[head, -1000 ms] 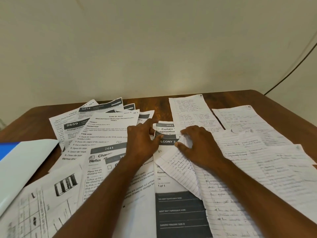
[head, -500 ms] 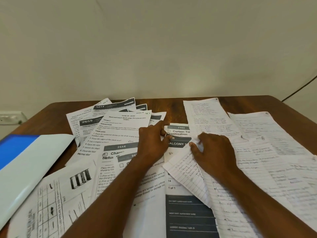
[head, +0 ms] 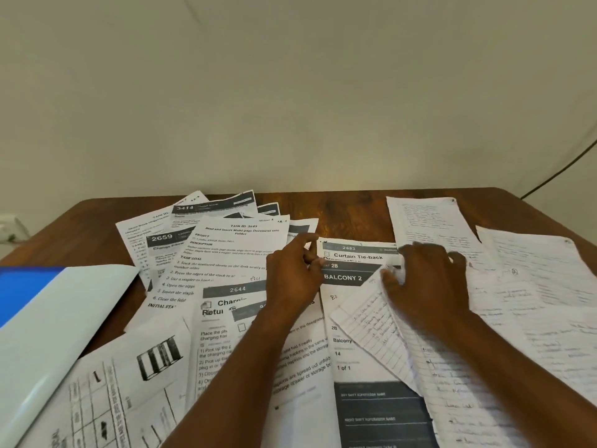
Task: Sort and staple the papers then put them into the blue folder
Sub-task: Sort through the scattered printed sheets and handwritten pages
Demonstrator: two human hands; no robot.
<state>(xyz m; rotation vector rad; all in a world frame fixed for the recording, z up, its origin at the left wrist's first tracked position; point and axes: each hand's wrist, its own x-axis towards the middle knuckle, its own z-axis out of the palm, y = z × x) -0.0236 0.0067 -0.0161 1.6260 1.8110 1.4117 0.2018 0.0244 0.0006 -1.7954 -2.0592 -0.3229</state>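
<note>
Printed sheets (head: 239, 253) lie fanned over the left half of the table, and handwritten lined sheets (head: 529, 286) cover the right half. The blue folder (head: 29, 289) lies at the left edge with a pale glossy flap showing. My left hand (head: 295, 273) rests on the printed pile, its fingers loosely bent at the left edge of the "Curtain Tie-back / Balcony 2" sheet (head: 352, 276). My right hand (head: 429, 282) lies palm down on a handwritten sheet (head: 371, 328). Its thumb grips that sheet's raised, curled top corner. No stapler is in view.
The brown wooden table (head: 349, 211) shows bare wood only along its far edge. A pale wall stands close behind it. A wall socket (head: 9, 227) sits at the far left and a dark cable (head: 565, 166) runs up the wall at the right.
My right hand has slid a little to the right with the handwritten sheet's corner, baring more of the Balcony 2 sheet. The fingers of my left hand have lifted and spread slightly.
</note>
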